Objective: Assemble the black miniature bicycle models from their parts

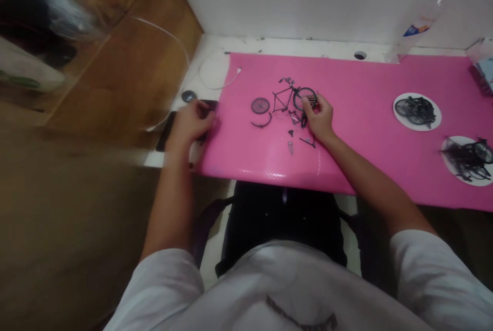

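My right hand [320, 117] is closed on a miniature bicycle's front wheel [303, 95], the thumb lying over it. That wheel sits at the fork of the dark bicycle frame [283, 99], which has handlebars on top. Left of the frame lies a loose wheel [260, 105], with a curved mudguard [262, 123] below it. Near my right hand are small dark parts [290, 133] and a thin bracket-like piece [308, 142]. My left hand [188, 124], slightly blurred, is at the table's left end over a dark flat object [166, 133]; its fingers are curled, and what they hold is unclear.
Two white plates with dark model parts, one plate [396, 117] nearer and another plate [454, 169], stand on the pink mat [365, 156] at right. A clear bottle [423, 25] is at the back. A white cable [217, 87] and a round dark object [188, 96] lie at left.
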Demonstrator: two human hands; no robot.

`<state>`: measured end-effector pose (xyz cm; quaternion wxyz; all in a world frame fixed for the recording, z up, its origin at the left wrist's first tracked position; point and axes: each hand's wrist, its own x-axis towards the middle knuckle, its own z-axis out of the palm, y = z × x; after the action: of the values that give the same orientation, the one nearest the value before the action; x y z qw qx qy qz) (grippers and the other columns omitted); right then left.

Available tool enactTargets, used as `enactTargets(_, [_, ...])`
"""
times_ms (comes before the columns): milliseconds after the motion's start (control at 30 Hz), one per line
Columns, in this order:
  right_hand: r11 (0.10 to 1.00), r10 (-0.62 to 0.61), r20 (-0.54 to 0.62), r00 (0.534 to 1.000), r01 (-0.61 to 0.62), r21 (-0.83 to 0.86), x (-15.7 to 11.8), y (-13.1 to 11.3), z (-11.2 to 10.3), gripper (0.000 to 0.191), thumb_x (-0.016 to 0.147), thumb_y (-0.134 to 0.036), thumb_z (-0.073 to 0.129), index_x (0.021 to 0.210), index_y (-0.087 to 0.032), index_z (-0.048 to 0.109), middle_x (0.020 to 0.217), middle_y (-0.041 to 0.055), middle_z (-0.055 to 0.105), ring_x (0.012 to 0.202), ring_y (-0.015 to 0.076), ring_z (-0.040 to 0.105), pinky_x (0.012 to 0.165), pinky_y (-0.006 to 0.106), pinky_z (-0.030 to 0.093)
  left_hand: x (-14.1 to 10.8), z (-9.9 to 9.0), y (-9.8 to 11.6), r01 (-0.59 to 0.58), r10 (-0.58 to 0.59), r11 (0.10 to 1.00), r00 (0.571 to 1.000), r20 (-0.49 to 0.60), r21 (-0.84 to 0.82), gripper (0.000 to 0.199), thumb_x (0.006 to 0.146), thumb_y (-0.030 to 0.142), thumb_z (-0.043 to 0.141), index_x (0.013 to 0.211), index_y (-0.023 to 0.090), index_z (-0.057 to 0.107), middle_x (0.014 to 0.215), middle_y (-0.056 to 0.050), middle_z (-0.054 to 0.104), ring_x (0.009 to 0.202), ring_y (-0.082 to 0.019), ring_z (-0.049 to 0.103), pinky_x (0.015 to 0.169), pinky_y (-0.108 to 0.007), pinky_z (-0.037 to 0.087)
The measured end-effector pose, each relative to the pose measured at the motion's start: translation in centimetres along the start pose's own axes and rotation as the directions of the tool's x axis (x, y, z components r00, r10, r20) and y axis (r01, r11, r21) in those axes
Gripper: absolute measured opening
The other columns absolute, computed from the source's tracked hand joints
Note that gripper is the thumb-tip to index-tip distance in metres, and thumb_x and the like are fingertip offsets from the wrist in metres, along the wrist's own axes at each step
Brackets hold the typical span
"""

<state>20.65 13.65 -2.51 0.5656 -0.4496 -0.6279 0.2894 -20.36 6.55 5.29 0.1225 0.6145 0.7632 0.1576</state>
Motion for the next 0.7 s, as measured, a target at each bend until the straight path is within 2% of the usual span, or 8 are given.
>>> enactTargets(100, [1.000,0.009,-0.043,0.999,-0.009,0.001,0.0,-0.2,0.0,0.062,0.099,-0.087,0.071,0.106,-0.026,0.080,0.101,0.0068,0.080,0.107,0.0272,0.075,0.120,0.056,0.061,-2.4,-0.9,1.3,0.109,-0.099,0.970,0.993,-0.059,0.216,0.051,0.103,0.053,0.055,0.134,0.016,0.071,0.104,-0.019,0.075,0.102,-0.039,0.070,0.094,-0.050,0.054])
enactTargets(200, [1.000,-0.001,-0.047,0.999,0.001,-0.001,0.1,-0.1,0.0,0.060,0.099,-0.085,0.073,0.105,-0.026,0.080,0.101,0.0065,0.080,0.104,0.0263,0.076,0.120,0.056,0.062,-3.7,-0.9,2.1,0.166,-0.182,0.918,0.983,0.010,0.359,0.058,0.106,0.058,0.049,0.126,0.010,0.075,0.113,-0.029,0.076,0.112,-0.050,0.072,0.096,-0.059,0.055])
enactTargets(267, [1.000,-0.009,-0.048,0.999,0.009,0.005,0.1,0.0,0.0,0.058,0.099,-0.084,0.074,0.105,-0.026,0.081,0.103,0.0068,0.081,0.104,0.0266,0.077,0.121,0.057,0.062,-3.9,-0.5,2.5,0.151,-0.188,0.924,0.980,0.073,0.351,0.060,0.106,0.063,0.051,0.123,0.011,0.075,0.114,-0.030,0.076,0.112,-0.052,0.072,0.096,-0.060,0.055])
enactTargets(367, [1.000,-0.005,-0.046,0.999,0.005,0.007,0.1,0.1,0.0,0.056,0.099,-0.083,0.074,0.105,-0.027,0.081,0.103,0.0068,0.081,0.106,0.0273,0.077,0.122,0.058,0.061,-3.6,0.5,3.6,0.009,-0.032,0.987,0.989,0.144,0.161,0.059,0.103,0.064,0.060,0.137,0.017,0.073,0.114,-0.023,0.077,0.108,-0.045,0.070,0.096,-0.054,0.053])
enactTargets(433, [1.000,0.000,-0.047,0.999,-0.001,-0.002,0.1,0.1,0.0,0.057,0.099,-0.084,0.074,0.104,-0.027,0.081,0.102,0.0064,0.081,0.105,0.0274,0.077,0.121,0.059,0.062,-3.1,1.3,5.0,-0.079,0.078,0.997,0.990,0.117,0.005,0.063,0.104,0.058,0.063,0.153,0.019,0.066,0.112,-0.018,0.077,0.106,-0.039,0.070,0.097,-0.048,0.053])
enactTargets(500, [1.000,0.001,-0.049,0.999,-0.002,-0.022,0.0,0.0,-0.1,0.058,0.100,-0.085,0.072,0.103,-0.028,0.080,0.100,0.0059,0.080,0.105,0.0271,0.076,0.121,0.058,0.062,-2.4,2.3,6.8,-0.145,0.155,0.983,0.984,0.086,-0.114,0.060,0.104,0.054,0.066,0.152,0.020,0.070,0.103,-0.013,0.076,0.100,-0.033,0.069,0.097,-0.044,0.053])
enactTargets(600, [0.999,-0.007,-0.051,0.999,0.005,-0.043,-0.1,-0.3,-0.1,0.061,0.101,-0.087,0.068,0.104,-0.027,0.079,0.100,0.0062,0.079,0.106,0.0269,0.076,0.121,0.057,0.061,-0.6,4.3,9.7,-0.234,0.265,0.904,0.963,0.040,-0.357,0.046,0.099,0.052,0.075,0.134,0.022,0.081,0.098,-0.008,0.077,0.093,-0.026,0.069,0.095,-0.039,0.055])
enactTargets(700, [0.999,-0.010,-0.061,0.998,0.007,-0.047,-0.2,-0.5,-0.1,0.064,0.103,-0.088,0.065,0.107,-0.025,0.078,0.102,0.0080,0.078,0.107,0.0269,0.076,0.123,0.056,0.060,2.1,6.4,12.4,-0.282,0.314,0.776,0.949,-0.043,-0.565,0.050,0.090,0.049,0.088,0.130,0.020,0.084,0.111,-0.011,0.082,0.098,-0.024,0.073,0.096,-0.038,0.058])
